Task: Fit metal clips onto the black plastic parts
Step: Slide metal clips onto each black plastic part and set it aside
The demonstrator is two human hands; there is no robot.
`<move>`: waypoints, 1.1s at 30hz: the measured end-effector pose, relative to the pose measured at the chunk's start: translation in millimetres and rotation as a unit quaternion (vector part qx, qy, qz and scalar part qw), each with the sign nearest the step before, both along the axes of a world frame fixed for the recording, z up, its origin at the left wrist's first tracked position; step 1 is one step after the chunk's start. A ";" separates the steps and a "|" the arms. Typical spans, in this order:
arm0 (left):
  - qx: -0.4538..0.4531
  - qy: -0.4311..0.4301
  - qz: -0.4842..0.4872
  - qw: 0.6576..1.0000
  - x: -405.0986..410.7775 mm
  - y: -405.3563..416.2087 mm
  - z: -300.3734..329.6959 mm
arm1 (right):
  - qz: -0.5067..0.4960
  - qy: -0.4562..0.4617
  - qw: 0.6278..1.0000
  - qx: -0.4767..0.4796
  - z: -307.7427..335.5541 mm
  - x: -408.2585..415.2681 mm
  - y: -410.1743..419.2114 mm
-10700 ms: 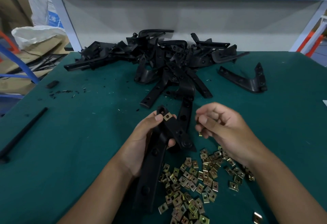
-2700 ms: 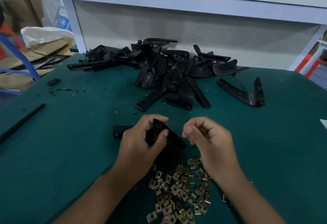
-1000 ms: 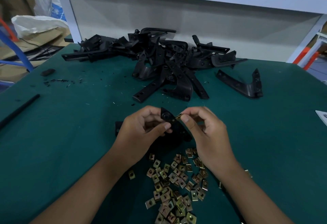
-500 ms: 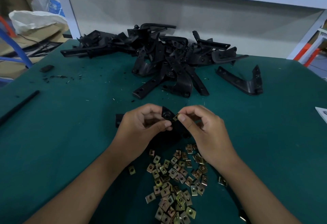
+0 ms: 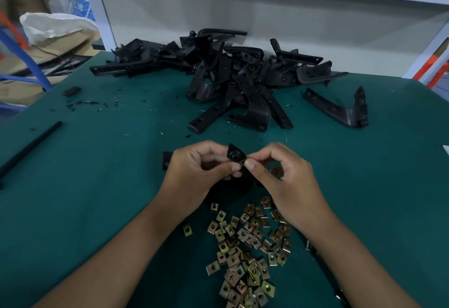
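1. Since half a second ago almost nothing has shifted: both hands remain together at mid-table, the right thumb and forefinger pressed slightly closer to the tip of the held part.
2. Covering the bench is a green table mat (image 5: 97, 186), with a heap of black plastic parts (image 5: 226, 76) at its far side and a single L-shaped bracket (image 5: 340, 111) lying apart to the right of the heap.
3. The left hand (image 5: 194, 176) grips a black plastic part (image 5: 234, 153) with curled fingers, its pointed end raised between the two hands.
4. The right hand (image 5: 289, 181) pinches a metal clip (image 5: 243, 161) between thumb and forefinger, touching the part's edge.
5. Near the wrists lies a scattered pile of brass-coloured clips (image 5: 245, 247).
6. At the left edge rests a black rod (image 5: 31, 146).
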State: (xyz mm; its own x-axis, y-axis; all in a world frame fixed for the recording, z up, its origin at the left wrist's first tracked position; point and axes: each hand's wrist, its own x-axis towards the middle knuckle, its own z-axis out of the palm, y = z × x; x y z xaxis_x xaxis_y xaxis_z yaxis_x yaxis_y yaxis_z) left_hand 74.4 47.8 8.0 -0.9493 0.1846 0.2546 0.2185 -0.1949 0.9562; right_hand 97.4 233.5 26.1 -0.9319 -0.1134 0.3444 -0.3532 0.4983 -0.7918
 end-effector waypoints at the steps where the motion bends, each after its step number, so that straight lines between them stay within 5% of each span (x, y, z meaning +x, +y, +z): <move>1: -0.005 0.009 0.008 1.000 -0.7 0.2 -0.2 | 0.005 -0.004 1.000 0.009 0.9 -0.7 2.9; 12: -0.025 0.026 0.108 0.994 -5.1 -2.1 -6.4 | 0.156 -0.172 0.939 0.253 -1.1 -6.7 35.5; 17: -0.086 0.025 0.114 0.990 -4.6 -2.9 -6.0 | 0.166 -0.167 0.947 0.220 -2.1 -5.8 32.0; 23: -0.125 0.073 0.124 0.982 -4.2 -2.7 -6.2 | 0.142 -0.189 0.971 0.046 4.9 -6.3 30.0; 33: -0.126 0.066 0.036 0.989 -1.0 -1.0 -6.5 | 0.082 -0.137 0.987 0.009 -2.7 -4.8 17.5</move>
